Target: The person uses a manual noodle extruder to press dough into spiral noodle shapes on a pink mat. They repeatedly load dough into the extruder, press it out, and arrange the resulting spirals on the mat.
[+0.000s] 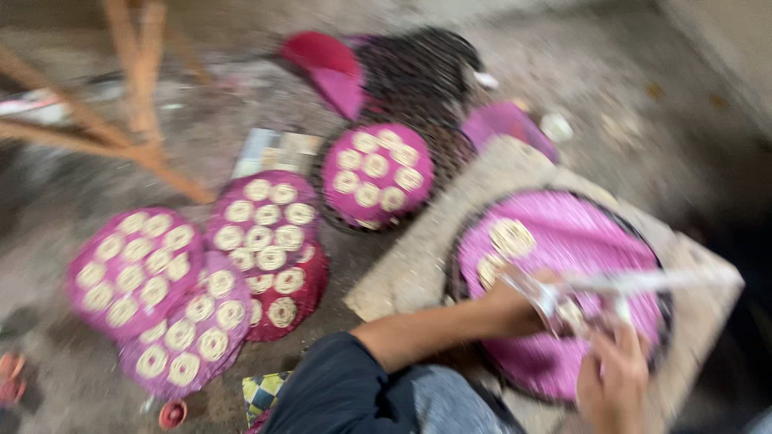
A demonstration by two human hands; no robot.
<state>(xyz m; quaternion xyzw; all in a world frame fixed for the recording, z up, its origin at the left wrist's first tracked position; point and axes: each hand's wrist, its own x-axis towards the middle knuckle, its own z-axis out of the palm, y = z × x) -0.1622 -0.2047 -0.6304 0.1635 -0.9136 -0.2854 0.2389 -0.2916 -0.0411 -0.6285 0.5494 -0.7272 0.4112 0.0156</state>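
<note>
1. Pink cloth covered the round tray (563, 233) we worked over, which sat on a pale slab (418, 265) on the floor; two finished coils of pale dough (512, 237) lay on the tray's far left part.
2. Our left hand (515, 301) was closed around the metal press (555, 309), gripping its body just above the cloth; our right hand (615, 374) came up from below toward the press's long handle (651, 281). The blur was too heavy for us to tell whether those right fingers were clenched on it or only touching.
3. We judged the main risk to be a smeared or lopsided coil: if the press wandered while the handle turned, the strands could land on a neighbouring coil or pile up unevenly.
4. We also thought the press could slip in a greasy grip, drop onto the cloth and flatten the coils beside it.
5. Filled pink trays (137, 269) lay overlapping on the floor to our left, one (376, 173) resting on a dark woven basket (418, 72). A careless knee or elbow could have tipped a stacked tray and spilled its coils onto the gritty floor (627, 104).
6. Wooden frame legs (137, 96) stood close behind those trays; knocking them seemed a smaller hazard.
</note>
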